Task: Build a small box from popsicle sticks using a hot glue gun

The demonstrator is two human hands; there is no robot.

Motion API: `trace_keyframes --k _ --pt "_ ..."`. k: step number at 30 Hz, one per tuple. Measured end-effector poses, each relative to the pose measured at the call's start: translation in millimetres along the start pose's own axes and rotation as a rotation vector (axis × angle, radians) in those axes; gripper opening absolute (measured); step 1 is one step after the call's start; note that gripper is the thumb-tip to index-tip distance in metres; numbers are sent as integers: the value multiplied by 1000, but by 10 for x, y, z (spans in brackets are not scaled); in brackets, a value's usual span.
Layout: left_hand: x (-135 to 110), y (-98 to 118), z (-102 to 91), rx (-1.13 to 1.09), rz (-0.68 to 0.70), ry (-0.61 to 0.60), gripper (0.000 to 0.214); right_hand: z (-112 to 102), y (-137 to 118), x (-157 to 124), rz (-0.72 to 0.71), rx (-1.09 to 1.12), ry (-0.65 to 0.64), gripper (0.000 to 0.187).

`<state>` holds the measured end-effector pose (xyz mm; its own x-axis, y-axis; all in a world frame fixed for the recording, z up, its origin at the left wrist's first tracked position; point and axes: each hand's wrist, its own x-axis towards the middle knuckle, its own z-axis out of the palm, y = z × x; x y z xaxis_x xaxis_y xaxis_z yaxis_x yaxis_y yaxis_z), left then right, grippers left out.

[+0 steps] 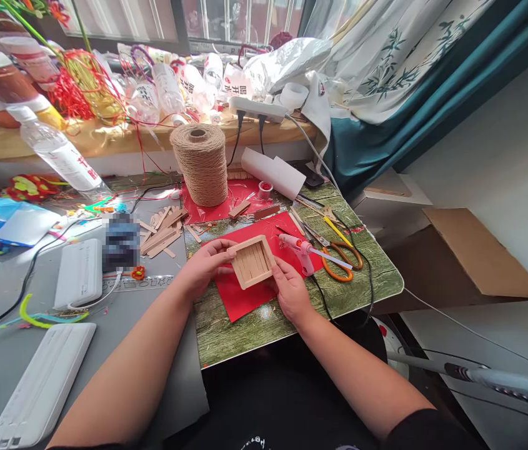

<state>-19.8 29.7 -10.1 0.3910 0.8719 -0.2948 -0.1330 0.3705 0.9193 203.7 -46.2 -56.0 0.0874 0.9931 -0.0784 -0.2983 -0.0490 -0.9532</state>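
Note:
A small square tray of wooden craft sticks (251, 261) is held over a red paper sheet (240, 294) on the green wood-print mat (292, 312). My left hand (202, 267) grips its left edge, fingers curled round the rim. My right hand (290, 290) holds the tray's lower right corner with thumb and fingers closed on it. Just right of the tray lies a pink glue gun (302, 252). A loose heap of craft sticks (163, 232) lies to the upper left.
A big spool of jute twine (201, 162) stands behind the mat, beside a white paper roll (273, 173). Orange-handled scissors (338, 256) lie at right. White flat devices (79, 272) and cables cover the grey table at left. Bottles and a power strip (258, 108) crowd the windowsill.

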Motion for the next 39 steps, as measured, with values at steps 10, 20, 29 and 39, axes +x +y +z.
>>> trace_keyframes --k 10,20,29,39 --pt "5 4 -236 469 -105 -113 41 -62 -213 130 -17 -167 -68 59" --pt "-68 178 -404 1126 66 337 28 -127 -180 -45 -281 -692 -284 65" --pt "-37 187 -808 1491 26 750 41 -311 -152 -272 -560 -744 -142 43" --pt "13 216 -846 1441 31 766 20 -898 -317 -206 -655 -1035 300 57"
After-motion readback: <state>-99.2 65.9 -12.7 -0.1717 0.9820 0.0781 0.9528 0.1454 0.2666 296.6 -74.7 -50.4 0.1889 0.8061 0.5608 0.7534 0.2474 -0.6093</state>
